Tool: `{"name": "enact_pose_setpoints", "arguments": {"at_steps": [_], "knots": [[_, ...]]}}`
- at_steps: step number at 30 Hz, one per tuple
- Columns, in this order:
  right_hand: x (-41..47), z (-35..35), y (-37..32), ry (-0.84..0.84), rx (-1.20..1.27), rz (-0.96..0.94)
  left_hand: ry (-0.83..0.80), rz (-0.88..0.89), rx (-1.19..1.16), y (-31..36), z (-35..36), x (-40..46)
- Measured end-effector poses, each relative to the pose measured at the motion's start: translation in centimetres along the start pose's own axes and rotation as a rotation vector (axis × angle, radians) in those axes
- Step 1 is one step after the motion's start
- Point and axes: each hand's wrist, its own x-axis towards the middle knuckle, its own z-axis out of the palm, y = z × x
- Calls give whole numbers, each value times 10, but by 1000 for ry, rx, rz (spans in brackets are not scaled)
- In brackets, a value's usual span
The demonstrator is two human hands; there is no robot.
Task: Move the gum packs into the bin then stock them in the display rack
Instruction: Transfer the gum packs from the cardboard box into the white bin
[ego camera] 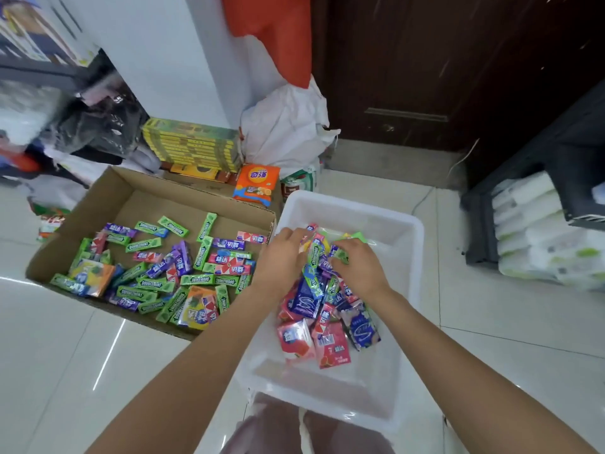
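Both hands over the white bin, w/ gum packs bunched between them

L hand sits at the bin's left rim, fingers curled onto a clump of gum packs; R hand inside the bin, fingers bent round green and purple packs at the clump's other side. More packs heaped in the bin nearer the person. Cardboard box touching the bin's left side, w/ loose packs spread on its floor. Orange packet just beyond the bin's far-left corner
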Motion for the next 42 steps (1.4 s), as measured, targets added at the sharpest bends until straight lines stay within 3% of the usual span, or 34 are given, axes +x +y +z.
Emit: {"name": "enact_pose_setpoints", "arguments": {"at_steps": [5,11,15,20,24,29,37,42], "knots": [[5,17,-55,-49,79,-158,168,-55,-84,-44,-37,-28],[20,59,-146,-153,63,-277,275,-290,-55,-141,-88,-66],[33,103,-211,-246,76,-306,279,-445,4,-221,-128,-83],[52,167,-290,-322,39,-295,245,-509,64,-316,-174,-100],[65,216,-333,-406,17,-251,148,-493,-84,-374,-191,-111],[69,257,-359,-483,-15,-150,128,-444,-347,-405,-200,-118],[76,285,-362,-509,-137,-62,115,-412,-381,-418,-197,-120],[79,281,-362,-538,-76,-47,115,-401,-368,-420,-197,-118]]}}
